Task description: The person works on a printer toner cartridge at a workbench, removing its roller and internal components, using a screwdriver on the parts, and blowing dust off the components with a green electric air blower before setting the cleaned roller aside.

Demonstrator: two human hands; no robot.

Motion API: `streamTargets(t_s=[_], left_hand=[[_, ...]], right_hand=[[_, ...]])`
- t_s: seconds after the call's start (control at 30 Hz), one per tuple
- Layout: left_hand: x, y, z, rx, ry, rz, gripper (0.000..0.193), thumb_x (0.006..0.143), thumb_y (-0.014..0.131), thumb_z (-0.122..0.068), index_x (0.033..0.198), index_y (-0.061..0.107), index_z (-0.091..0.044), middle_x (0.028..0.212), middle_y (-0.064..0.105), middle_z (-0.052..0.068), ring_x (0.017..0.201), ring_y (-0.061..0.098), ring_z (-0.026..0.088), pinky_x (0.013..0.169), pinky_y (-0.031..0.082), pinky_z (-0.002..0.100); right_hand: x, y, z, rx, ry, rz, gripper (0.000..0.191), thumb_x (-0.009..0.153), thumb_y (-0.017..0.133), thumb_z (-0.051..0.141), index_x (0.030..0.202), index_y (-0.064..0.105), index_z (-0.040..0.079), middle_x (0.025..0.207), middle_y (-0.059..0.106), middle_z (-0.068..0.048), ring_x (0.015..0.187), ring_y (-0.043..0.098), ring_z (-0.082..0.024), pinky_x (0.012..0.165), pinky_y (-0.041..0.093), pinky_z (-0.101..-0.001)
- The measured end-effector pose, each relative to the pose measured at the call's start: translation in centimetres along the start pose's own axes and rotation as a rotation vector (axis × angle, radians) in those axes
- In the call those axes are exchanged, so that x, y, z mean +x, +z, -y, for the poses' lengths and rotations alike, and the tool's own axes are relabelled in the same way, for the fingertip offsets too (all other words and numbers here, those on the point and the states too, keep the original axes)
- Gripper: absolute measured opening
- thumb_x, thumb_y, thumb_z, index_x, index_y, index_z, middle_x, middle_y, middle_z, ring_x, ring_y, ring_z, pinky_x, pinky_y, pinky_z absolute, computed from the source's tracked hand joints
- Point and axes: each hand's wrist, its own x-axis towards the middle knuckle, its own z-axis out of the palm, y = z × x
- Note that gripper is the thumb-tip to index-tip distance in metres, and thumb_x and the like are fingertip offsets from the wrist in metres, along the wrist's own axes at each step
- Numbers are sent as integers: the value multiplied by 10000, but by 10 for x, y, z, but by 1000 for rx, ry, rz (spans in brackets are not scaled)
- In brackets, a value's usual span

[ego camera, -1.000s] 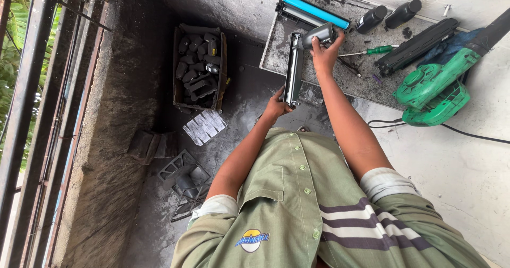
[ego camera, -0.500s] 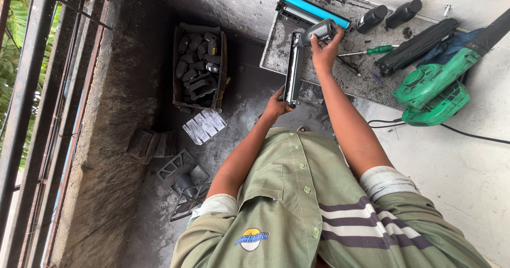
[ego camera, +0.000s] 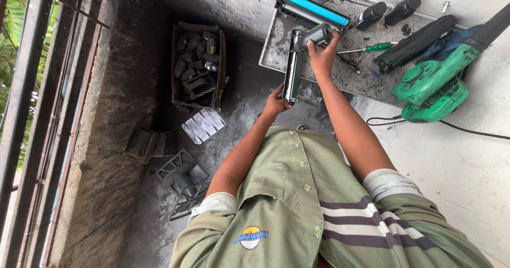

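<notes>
Item: toner cartridge, being steadied by left hand; right hand is gripping grey bottle, fingers clenched, tipping into cartridge; steady pouring needed.

Right hand moved from the far end of the long toner cartridge onto the grey end piece, now closed around it. End piece swung slightly over the dusty tray. Left hand shifted little, clamped on the cartridge's near end.
</notes>
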Motion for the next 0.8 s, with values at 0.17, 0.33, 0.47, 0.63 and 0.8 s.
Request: streamTargets(t_s=[0.17, 0.33, 0.47, 0.63, 0.8], left_hand=[[1, -2, 3, -26, 34, 19, 965, 736, 535, 234, 1599, 386, -171, 1026, 701, 139, 838, 737, 235, 765, 647, 348], [0, -4, 2, -17, 50, -1, 960, 733, 555, 212, 1596, 405, -179, 981, 689, 133, 797, 710, 204, 744, 630, 343], [-3, -4, -1, 11, 17, -30, 943, 728, 566, 204, 1576, 435, -186, 978, 680, 108, 815, 710, 188, 756, 638, 335], [-7, -3, -3, 13, 12, -57, 929, 725, 571, 202, 1565, 457, -178, 975, 671, 100, 846, 715, 194, 778, 644, 339], [-8, -3, -2, -21, 30, -52, 925, 718, 565, 209, 1558, 459, -163, 984, 692, 114, 868, 731, 213, 786, 638, 346]], right_hand=[[-12, -5, -9, -67, -81, 41, 715, 1006, 818, 154, 1515, 318, 108, 1412, 538, -180, 1222, 635, -254, 927, 575, -377], [-24, -9, -10, 14, -77, 81, 695, 988, 797, 127, 1496, 324, 88, 1407, 521, -181, 1218, 648, -262, 942, 603, -366], [-35, -12, -8, 71, -88, 133, 674, 1026, 785, 126, 1489, 300, 67, 1409, 507, -195, 1249, 654, -272, 1038, 617, -383], [-47, -16, -8, 59, -22, 140, 718, 1000, 778, 124, 1498, 267, 53, 1400, 493, -208, 1229, 655, -267, 1017, 612, -379], [-57, -20, -12, 71, -41, 158, 708, 1003, 776, 111, 1498, 271, 57, 1422, 494, -217, 1226, 664, -269, 1009, 612, -373]])
